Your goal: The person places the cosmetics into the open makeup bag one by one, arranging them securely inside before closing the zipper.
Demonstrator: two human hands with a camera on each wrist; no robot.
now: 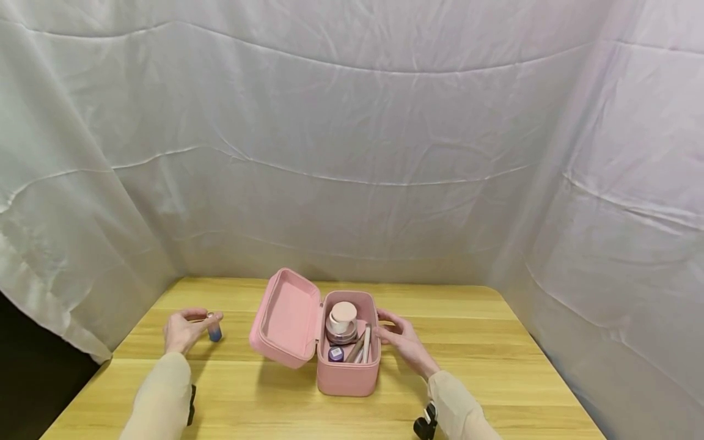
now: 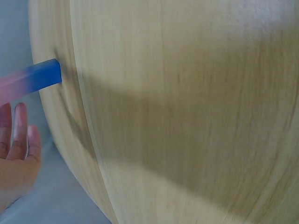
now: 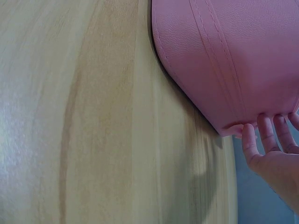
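Observation:
In the head view my left hand (image 1: 184, 330) pinches the upper end of a small, slim pink-to-blue container (image 1: 215, 333) over the left side of the table. The left wrist view shows the container's squared blue end (image 2: 44, 74) pointing down near the wood; whether it touches is unclear. Its top is hidden by my fingers. A pink cosmetic case (image 1: 348, 382) stands with its lid (image 1: 288, 315) swung out to the left. My right hand (image 1: 404, 342) rests its fingertips against the case's right side, which the right wrist view shows as stitched pink material (image 3: 224, 56).
Inside the case are a jar with a pale round lid (image 1: 343, 313), a small purple-topped container (image 1: 336, 354) and several slim tubes (image 1: 366, 344). The wooden table (image 1: 467, 366) meets grey cloth (image 1: 352, 153) at the back and sides.

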